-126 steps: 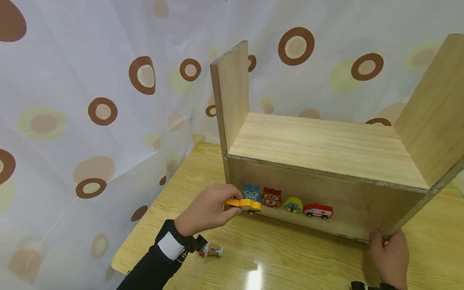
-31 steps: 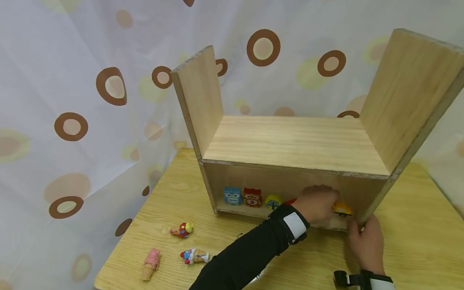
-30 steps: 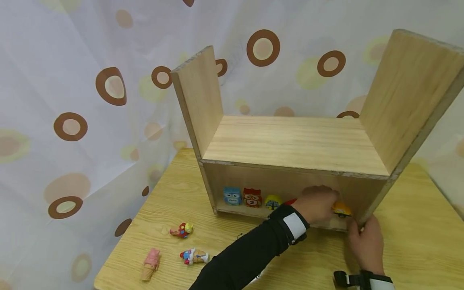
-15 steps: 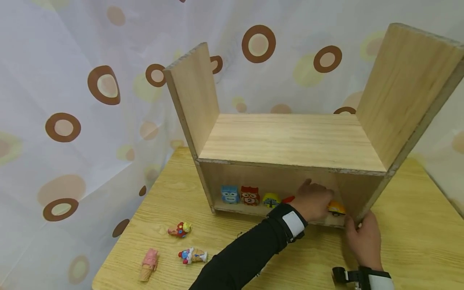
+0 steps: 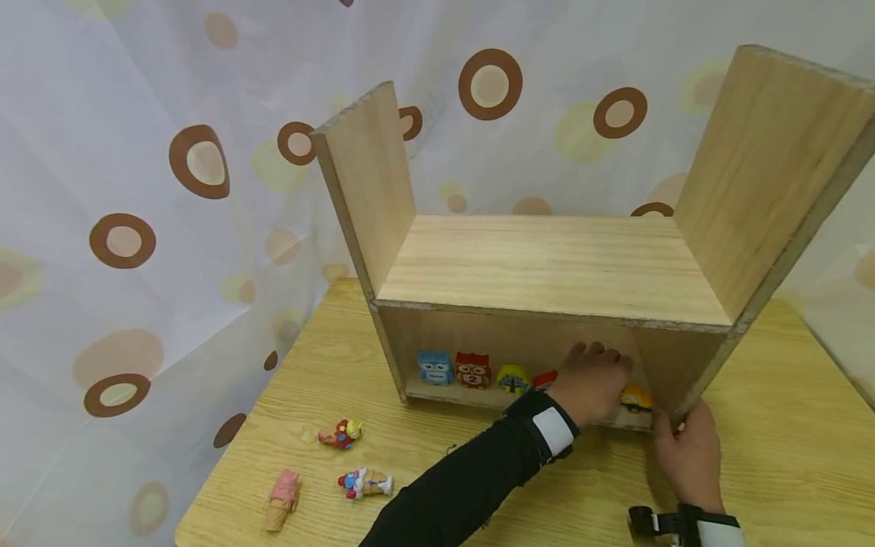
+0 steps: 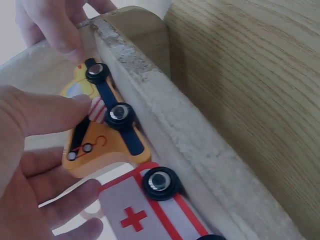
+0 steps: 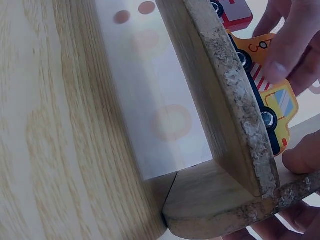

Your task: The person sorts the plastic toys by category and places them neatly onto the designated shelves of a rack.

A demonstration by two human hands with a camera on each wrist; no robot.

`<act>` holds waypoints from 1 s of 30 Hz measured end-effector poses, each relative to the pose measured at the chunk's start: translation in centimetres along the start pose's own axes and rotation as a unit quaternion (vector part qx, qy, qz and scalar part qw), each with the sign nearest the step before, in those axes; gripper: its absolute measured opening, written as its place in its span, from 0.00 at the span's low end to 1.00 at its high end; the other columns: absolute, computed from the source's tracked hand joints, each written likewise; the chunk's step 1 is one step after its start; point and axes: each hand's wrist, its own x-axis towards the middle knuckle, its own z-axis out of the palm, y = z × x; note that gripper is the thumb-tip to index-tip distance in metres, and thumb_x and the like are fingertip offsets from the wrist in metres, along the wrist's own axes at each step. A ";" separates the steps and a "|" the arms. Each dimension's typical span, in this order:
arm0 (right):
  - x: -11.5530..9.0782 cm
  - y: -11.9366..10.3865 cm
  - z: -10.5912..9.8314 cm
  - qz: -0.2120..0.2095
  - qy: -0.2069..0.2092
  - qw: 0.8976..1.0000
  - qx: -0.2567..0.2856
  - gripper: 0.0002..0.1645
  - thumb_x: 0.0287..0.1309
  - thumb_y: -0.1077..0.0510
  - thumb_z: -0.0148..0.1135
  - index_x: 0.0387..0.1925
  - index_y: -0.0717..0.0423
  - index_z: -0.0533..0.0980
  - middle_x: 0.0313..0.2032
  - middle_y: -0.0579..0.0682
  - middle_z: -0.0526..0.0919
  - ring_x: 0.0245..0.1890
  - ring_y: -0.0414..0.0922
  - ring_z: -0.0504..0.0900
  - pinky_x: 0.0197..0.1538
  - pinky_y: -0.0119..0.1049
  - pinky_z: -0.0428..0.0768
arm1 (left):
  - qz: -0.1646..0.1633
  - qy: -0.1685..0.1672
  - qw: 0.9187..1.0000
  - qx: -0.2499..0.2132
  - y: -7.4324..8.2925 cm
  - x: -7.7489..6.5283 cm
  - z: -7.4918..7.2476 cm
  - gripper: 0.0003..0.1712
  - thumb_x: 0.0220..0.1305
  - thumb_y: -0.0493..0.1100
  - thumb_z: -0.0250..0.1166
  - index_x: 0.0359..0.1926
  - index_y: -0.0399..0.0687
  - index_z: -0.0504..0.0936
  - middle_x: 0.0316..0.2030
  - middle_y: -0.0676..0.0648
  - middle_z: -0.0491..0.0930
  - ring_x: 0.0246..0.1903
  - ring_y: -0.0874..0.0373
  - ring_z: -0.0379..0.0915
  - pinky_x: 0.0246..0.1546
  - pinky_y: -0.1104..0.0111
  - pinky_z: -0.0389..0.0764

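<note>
My left hand [image 5: 592,384] reaches into the lower compartment of the wooden shelf [image 5: 547,262]. It pinches an orange-yellow toy tow truck [image 6: 97,150], thumb on the striped front face and fingers behind. The truck's wheels sit along the lower board, near the right side panel. Next to it on the left is a red-and-white toy ambulance [image 6: 135,217], mostly covered by my left hand in the head view. My right hand [image 5: 690,460] grips the bottom front corner of the right side panel, thumb inside and fingers outside, with its thumb close to the truck's front end.
Further left in the compartment stand a blue owl block [image 5: 435,368], a red owl block [image 5: 473,371] and a yellow toy [image 5: 513,379] with a tree picture. On the table lie a red figurine [image 5: 341,434], a pink ice-cream cone [image 5: 283,499] and a cone-shaped figurine [image 5: 365,482].
Over about four seconds my left hand has carried the tow truck from before the owls to the compartment's right end. In the last second it shifts only slightly; the right hand keeps its grip.
</note>
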 end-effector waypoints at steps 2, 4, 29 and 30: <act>0.0 0.1 0.2 -0.009 0.005 1.000 0.000 0.29 0.68 0.65 0.49 0.65 0.76 0.59 0.57 0.76 0.68 0.57 0.71 0.69 0.53 0.64 0.68 | 0.006 0.041 0.999 0.010 -0.2 -0.7 0.0 0.24 0.70 0.55 0.58 0.64 0.62 0.74 0.59 0.61 0.77 0.60 0.65 0.72 0.63 0.70 0.72; 0.2 0.3 0.2 -0.018 0.007 1.000 -0.002 0.28 0.67 0.64 0.50 0.63 0.77 0.60 0.54 0.75 0.69 0.54 0.70 0.70 0.51 0.62 0.68 | 0.017 0.087 0.996 0.006 -0.5 -1.5 -0.2 0.23 0.70 0.54 0.57 0.63 0.58 0.76 0.58 0.59 0.78 0.59 0.64 0.73 0.61 0.71 0.74; 2.1 2.5 -2.4 0.032 0.005 0.999 -0.003 0.30 0.69 0.61 0.44 0.65 0.77 0.58 0.58 0.77 0.65 0.59 0.71 0.66 0.56 0.65 0.64 | 0.045 0.223 0.972 -0.064 -6.9 -12.8 -5.4 0.12 0.67 0.49 0.64 0.47 0.53 0.85 0.45 0.56 0.85 0.50 0.63 0.79 0.55 0.74 0.78; 2.1 2.6 -2.4 0.033 0.004 0.999 -0.002 0.30 0.68 0.61 0.44 0.65 0.77 0.58 0.58 0.77 0.65 0.59 0.71 0.66 0.56 0.64 0.64 | 0.041 0.222 0.972 -0.061 -7.2 -13.0 -5.4 0.11 0.67 0.49 0.64 0.47 0.53 0.85 0.45 0.56 0.85 0.50 0.62 0.79 0.55 0.74 0.78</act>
